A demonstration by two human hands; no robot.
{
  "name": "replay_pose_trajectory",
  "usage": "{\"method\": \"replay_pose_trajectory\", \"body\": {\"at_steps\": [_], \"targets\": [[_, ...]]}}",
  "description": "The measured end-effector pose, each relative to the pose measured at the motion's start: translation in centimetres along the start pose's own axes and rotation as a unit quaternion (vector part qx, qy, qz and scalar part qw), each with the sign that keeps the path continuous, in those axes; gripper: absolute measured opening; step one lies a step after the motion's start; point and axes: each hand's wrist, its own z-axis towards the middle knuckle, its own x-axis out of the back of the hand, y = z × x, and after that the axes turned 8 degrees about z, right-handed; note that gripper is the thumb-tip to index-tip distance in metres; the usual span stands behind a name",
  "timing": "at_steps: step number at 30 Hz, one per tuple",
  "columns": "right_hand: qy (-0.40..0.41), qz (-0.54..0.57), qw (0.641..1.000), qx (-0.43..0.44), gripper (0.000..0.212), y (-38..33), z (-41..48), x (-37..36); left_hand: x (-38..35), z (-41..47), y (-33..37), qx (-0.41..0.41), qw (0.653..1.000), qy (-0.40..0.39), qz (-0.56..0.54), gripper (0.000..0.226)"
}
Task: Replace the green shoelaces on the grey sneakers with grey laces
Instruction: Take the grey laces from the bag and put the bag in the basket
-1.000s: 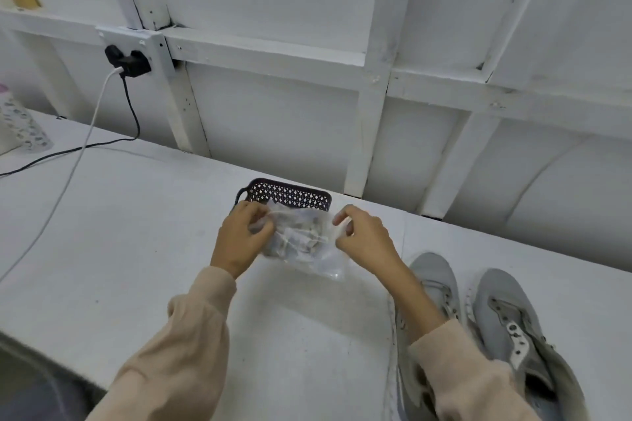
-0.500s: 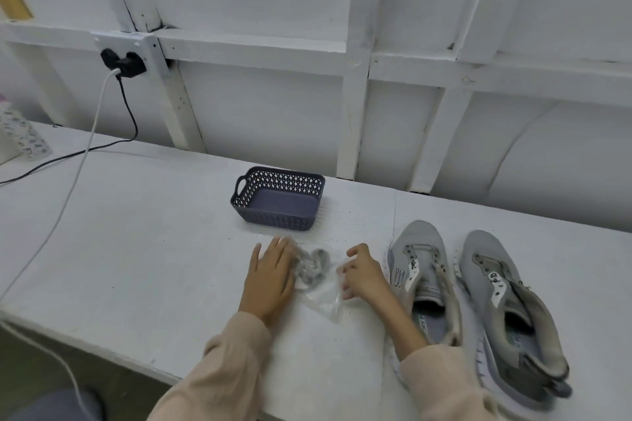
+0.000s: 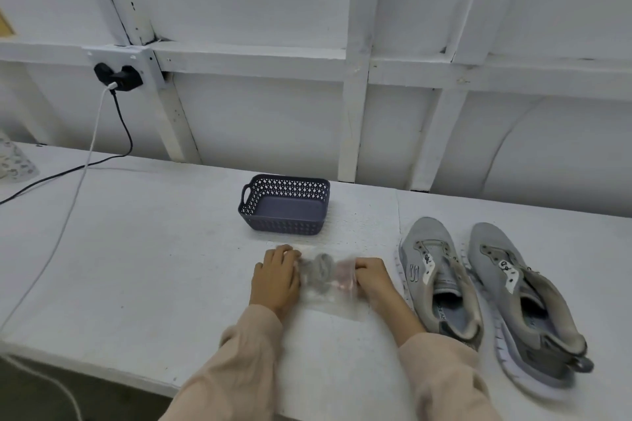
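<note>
Both grips on a bag of laces, low centre of frame.
The left grip (image 3: 275,278) lay flat, fingers straight, on the left edge of the clear bag (image 3: 330,302). The right grip (image 3: 372,278) had its fingers curled, pinching the bag's right edge. The grey laces (image 3: 319,272) were bundled inside, between the two. The grey sneakers (image 3: 429,239) stood just right of the right grip. Behind the bag on the table (image 3: 154,267) sat a dark basket (image 3: 284,225), with a black plug (image 3: 119,77) upper left.
</note>
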Motion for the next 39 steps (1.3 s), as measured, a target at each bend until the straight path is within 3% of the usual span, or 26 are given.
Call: {"method": "replay_pose_trajectory", "body": {"at_steps": [3, 5, 7, 9, 12, 14, 18, 21, 23, 25, 27, 29, 31, 35, 39], "targets": [[-0.027, -0.047, 0.999, -0.006, 0.023, -0.9, 0.3, -0.9, -0.6, -0.2, -1.1, -0.009, 0.999, -0.045, 0.026, 0.044], [-0.103, -0.134, 0.985, -0.026, 0.023, -2.0, -0.2, -1.9, -1.8, -0.7, -1.5, -0.023, 0.996, -0.066, 0.048, 0.047], [-0.137, -0.145, 0.98, -0.021, 0.011, -2.1, -0.1, -2.6, -2.5, -1.0, -1.9, -0.03, 0.992, -0.109, 0.06, 0.051], [-0.102, -0.139, 0.985, 0.025, 0.025, -1.2, 0.4, -3.1, -3.0, -0.8, -2.2, -0.032, 0.989, -0.134, 0.056, 0.063], [-0.019, -0.262, 0.956, 0.133, 0.023, -0.4, 0.1, -4.1, -3.5, -0.8, -2.2, -0.025, 0.99, -0.13, 0.054, 0.07], [0.011, -0.267, 0.95, 0.165, 0.017, -0.2, -0.1, -4.7, -3.5, -0.9, -2.3, -0.014, 0.992, -0.114, 0.046, 0.068], [0.032, -0.297, 0.937, 0.183, 0.025, 0.2, -0.2, -4.7, -3.5, -1.0, -2.0, -0.023, 0.994, -0.097, 0.044, 0.08], [0.009, -0.268, 0.946, 0.181, 0.023, 0.2, -0.1, -3.2, -3.3, -0.9, -2.2, -0.017, 0.994, -0.102, 0.034, 0.09], [-0.002, -0.187, 0.969, 0.162, 0.018, -0.3, -0.3, -1.3, -3.9, -0.7, -3.2, -0.016, 0.994, -0.097, 0.038, 0.095], [-0.018, -0.042, 0.992, 0.121, 0.017, -1.1, -1.1, 0.7, -3.6, -0.5, -4.3, -0.031, 0.993, -0.097, 0.056, 0.082], [0.004, 0.052, 0.992, 0.114, 0.016, -1.8, -1.9, 2.3, -3.1, -0.3, -5.2, -0.027, 0.991, -0.124, 0.044, 0.069], [0.057, 0.087, 0.984, 0.143, 0.015, -1.9, -2.1, 3.0, -3.3, -0.4, -5.9, -0.031, 0.991, -0.129, 0.035, 0.071], [0.123, 0.084, 0.971, 0.187, 0.019, -1.8, -2.3, 2.9, -3.8, -0.5, -6.5, -0.045, 0.995, -0.081, 0.03, 0.08], [0.251, 0.037, 0.915, 0.312, 0.008, -2.3, -3.5, 2.4, -3.9, -0.7, -6.8, -0.039, 0.997, -0.058, 0.028, 0.078], [0.267, 0.116, 0.877, 0.382, 0.012, -4.4, -5.1, 2.6, -4.0, -0.8, -6.9, -0.029, 0.997, -0.062, 0.026, 0.068]]}}
